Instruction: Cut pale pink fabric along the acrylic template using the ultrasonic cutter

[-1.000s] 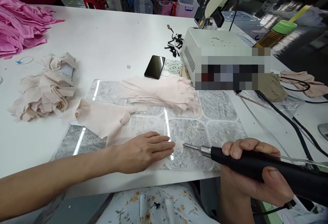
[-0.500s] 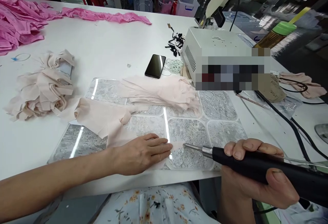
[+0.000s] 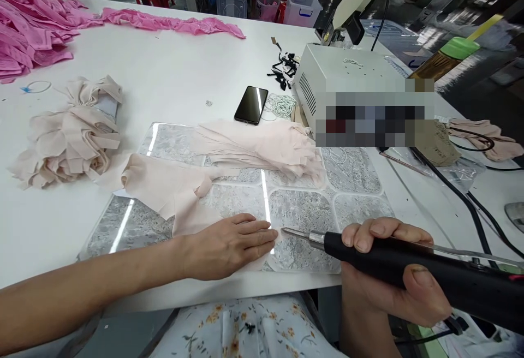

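My left hand (image 3: 235, 246) lies flat, palm down, with its fingers stretched out over a pale beige fabric piece (image 3: 164, 183). My right hand (image 3: 393, 276) is wrapped round a black hand tool (image 3: 368, 260) with a slim metal tip. That tip points left and is just beyond my left fingertips, by the end of the fabric; I cannot tell whether it touches. Under the fabric is a clear-topped mat with a grey stone pattern (image 3: 303, 205). A stack of beige fabric pieces (image 3: 257, 145) lies across the mat's far part.
On the left is a beige fabric bundle (image 3: 73, 134), with pink fabric (image 3: 36, 25) behind it. A phone (image 3: 251, 105) lies beside coiled pale cord (image 3: 281, 106). A grey machine box (image 3: 347, 69) stands back right, a bottle (image 3: 446, 55) behind it. Black cables (image 3: 454, 197) cross the right side.
My right hand has moved the tool left, bringing its tip close to my left fingertips. My left hand stays nearly in place. The other person's hand at the upper left is out of view.
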`<state>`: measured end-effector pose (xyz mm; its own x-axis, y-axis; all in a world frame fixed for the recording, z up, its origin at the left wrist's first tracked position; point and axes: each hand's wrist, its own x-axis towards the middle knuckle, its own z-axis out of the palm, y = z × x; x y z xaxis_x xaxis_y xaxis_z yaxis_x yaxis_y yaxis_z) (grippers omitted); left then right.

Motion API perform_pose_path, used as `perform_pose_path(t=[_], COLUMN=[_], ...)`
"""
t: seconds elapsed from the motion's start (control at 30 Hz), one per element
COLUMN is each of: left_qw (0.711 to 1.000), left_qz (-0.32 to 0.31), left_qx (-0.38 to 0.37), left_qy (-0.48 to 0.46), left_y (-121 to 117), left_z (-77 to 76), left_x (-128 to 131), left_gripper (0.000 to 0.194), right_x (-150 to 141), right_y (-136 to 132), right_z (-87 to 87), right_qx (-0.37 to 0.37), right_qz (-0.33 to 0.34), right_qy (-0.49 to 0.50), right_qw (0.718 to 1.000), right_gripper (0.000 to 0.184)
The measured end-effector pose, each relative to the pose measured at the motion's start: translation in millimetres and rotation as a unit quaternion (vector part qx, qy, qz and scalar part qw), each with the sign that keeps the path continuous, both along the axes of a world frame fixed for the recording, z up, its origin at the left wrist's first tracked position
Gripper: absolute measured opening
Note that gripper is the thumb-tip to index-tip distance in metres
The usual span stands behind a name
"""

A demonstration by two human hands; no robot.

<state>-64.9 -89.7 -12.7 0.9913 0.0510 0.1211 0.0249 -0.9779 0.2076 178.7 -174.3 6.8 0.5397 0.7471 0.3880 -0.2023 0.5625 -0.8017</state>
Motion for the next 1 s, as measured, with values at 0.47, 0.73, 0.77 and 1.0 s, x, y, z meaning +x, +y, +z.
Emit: perform_pose_path(t=[0.47,0.73,0.77,1.0], left_qw=[1.0,1.0,1.0,1.0], left_qz=[-0.003,0.004,0.004,-0.004], left_qx=[-0.005,-0.01,-0.006,-0.004], left_qy=[-0.019,-0.011,-0.009,-0.016], left_y=[0,0,0,0], left_z=[1.1,-0.9,-1.0,-2.6], left_x=[0,0,0,0], left_gripper=[0.038,0.04,0.04,0.039], right_x=[-2,-1,-1,-1], right_y=[4,-6,-8,-15], right_z=[0.8,3.9,4.6,3.2], right_qx=[0.012,-0.001,-0.006,-0.013], right_qz=[0.009,0.017,0.018,0.018], right_qy=[-0.023,-0.012,-0.013,-0.016], right_qw=[1.0,1.0,1.0,1.0], right_gripper=[0.014,0.017,0.017,0.018])
